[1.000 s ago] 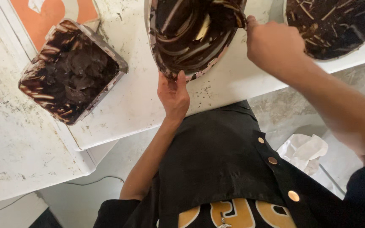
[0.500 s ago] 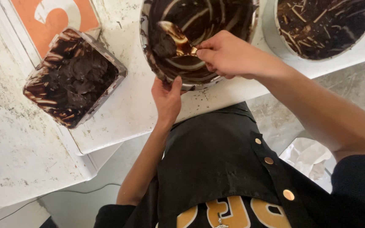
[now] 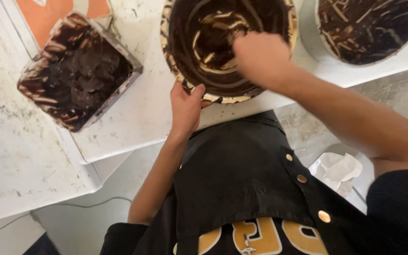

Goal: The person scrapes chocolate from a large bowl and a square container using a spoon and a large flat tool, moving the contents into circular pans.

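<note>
Chocolate fills the square tub (image 3: 79, 71) at the far left of the white worktop (image 3: 133, 118), untouched. My left hand (image 3: 185, 106) grips the near rim of the round bowl (image 3: 185, 28), fingers curled over its edge. My right hand (image 3: 260, 56) is down inside it, closed around something I cannot make out. Streaks still coat the bowl's walls, so scraping looks only partly done. Another smeared bowl (image 3: 374, 28) sits well right.

Two round bowls smeared with dark chocolate: one cream-rimmed bowl (image 3: 223, 52), one white bowl (image 3: 369, 28). One rectangular clear plastic tub of chocolate (image 3: 79, 71). One crumpled white paper (image 3: 336, 170). Three gold buttons on the black garment (image 3: 301, 179). Two hands, left (image 3: 185, 106) and right (image 3: 260, 56).
</note>
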